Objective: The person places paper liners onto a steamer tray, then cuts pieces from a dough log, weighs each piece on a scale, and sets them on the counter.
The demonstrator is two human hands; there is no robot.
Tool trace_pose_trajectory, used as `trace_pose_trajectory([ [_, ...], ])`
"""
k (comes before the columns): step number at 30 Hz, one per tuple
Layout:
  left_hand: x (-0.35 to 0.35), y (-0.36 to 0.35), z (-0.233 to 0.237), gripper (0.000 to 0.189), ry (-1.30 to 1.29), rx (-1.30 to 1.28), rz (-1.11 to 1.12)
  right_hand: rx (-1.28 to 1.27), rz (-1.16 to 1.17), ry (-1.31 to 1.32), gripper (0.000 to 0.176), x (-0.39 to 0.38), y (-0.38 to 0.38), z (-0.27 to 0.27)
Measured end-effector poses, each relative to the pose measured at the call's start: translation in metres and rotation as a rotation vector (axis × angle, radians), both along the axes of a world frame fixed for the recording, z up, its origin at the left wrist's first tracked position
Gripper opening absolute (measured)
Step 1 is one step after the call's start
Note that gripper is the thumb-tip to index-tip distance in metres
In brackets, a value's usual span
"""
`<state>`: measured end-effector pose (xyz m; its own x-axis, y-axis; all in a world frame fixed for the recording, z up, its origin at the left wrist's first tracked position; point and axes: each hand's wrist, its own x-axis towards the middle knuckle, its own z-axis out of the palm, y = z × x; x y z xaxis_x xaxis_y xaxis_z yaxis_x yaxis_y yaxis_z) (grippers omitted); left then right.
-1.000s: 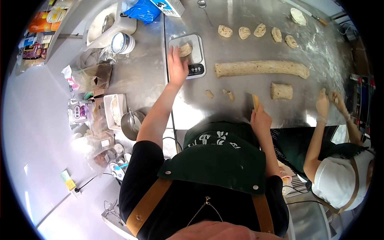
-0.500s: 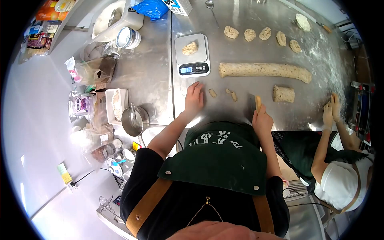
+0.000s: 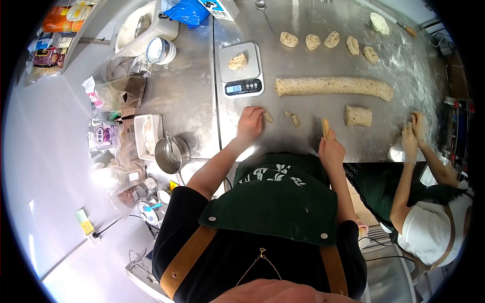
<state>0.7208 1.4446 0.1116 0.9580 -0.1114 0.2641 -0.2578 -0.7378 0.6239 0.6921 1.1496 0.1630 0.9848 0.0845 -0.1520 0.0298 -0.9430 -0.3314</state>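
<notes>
Weighing out portions appears in hand: left hand [image 3: 251, 122] rests loosely spread, fingertips touching a dough scrap [image 3: 268, 116] near the scale [image 3: 241, 69], which bears 1 dough piece [image 3: 238, 61]. Right hand [image 3: 331, 149] grips the scraper [image 3: 323, 129] upright. Next move calls for a clean pinch on that scrap.

1. At the left end of the counter [image 3: 283, 139] stands the scale [image 3: 241, 83], with a dough portion [image 3: 238, 61] on it.
2. Right of the scale lies the dough log [image 3: 333, 86], with a row of cut pieces [image 3: 312, 41] behind it and a short chunk [image 3: 358, 115] before it.
3. Scraps [image 3: 292, 119] lie between my left hand [image 3: 250, 123] and my right hand [image 3: 331, 149], whose fingers hold the scraper [image 3: 324, 129].
</notes>
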Motion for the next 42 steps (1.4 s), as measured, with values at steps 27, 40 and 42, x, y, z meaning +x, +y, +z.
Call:
trace_pose_trajectory([
  [27,0.154,0.065,0.032,0.010,-0.116,0.355,0.431,0.004,0.004,-0.008,0.036,0.004,-0.001,-0.005],
  [40,0.071,0.048,0.033,0.036,0.012,0.107,0.325,0.040,0.014,-0.049,0.034,0.003,0.000,-0.004],
  [42,0.042,0.034,0.028,0.029,0.100,0.087,0.232,0.042,0.014,-0.050,0.034,0.004,0.001,-0.003],
])
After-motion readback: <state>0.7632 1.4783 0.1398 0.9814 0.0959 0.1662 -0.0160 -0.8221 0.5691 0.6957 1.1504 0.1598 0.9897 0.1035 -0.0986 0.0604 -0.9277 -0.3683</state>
